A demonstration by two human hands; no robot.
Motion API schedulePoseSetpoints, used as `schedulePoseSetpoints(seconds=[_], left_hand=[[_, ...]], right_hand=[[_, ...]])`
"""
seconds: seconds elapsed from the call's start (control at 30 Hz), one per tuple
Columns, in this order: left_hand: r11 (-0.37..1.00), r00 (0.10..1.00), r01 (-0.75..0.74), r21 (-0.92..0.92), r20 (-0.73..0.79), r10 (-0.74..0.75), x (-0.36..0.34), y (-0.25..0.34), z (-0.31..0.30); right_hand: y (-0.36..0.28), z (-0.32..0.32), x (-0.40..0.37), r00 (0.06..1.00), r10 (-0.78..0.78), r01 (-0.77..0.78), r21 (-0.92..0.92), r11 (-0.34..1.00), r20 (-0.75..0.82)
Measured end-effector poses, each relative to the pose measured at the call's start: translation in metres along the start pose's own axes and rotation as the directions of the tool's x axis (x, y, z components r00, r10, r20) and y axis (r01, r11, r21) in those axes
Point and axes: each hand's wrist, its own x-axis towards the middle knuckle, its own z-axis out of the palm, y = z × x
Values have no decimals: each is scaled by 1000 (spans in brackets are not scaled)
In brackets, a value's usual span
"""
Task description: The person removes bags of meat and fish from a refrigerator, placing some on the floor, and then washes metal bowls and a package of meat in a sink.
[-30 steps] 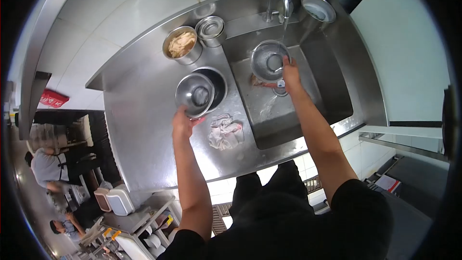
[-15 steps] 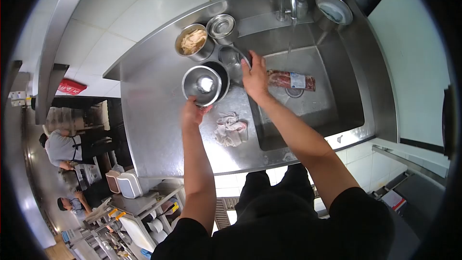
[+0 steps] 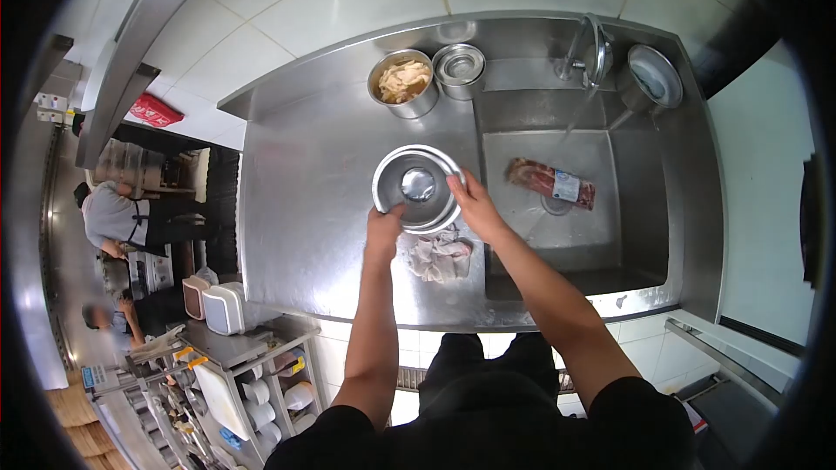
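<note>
Metal bowls, one set inside another, are held over the steel counter. My left hand grips their lower left rim, with the thumb over the edge. On the right rim, my right hand is closed round the bowls. A crumpled cloth lies just below them. Behind stand a metal pot with pale food and a smaller lidded metal container. Packaged red meat rests in the sink, right of my right hand.
The sink has a running tap and a metal bowl at its back right corner. At the left, two people work farther off. A shelf cart with dishes and utensils stands at the lower left.
The separate bowls are now nested together between my hands. My right hand has moved left from the sink edge to the bowls. The view has shifted.
</note>
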Motion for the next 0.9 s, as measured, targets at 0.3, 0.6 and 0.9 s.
schedulePoseSetpoints(seconds=[0.3, 0.6, 0.9], left_hand=[[157, 417, -844, 513, 444, 793, -29, 110, 121], [849, 722, -341, 403, -466, 511, 102, 52, -86], [926, 918, -42, -376, -381, -113, 232, 64, -165]], right_hand=[[49, -90, -33, 951, 265, -174, 430, 886, -160], [-35, 7, -113, 818, -265, 563, -613, 554, 511], [-23, 54, -85, 887, 23, 400, -794, 457, 461]])
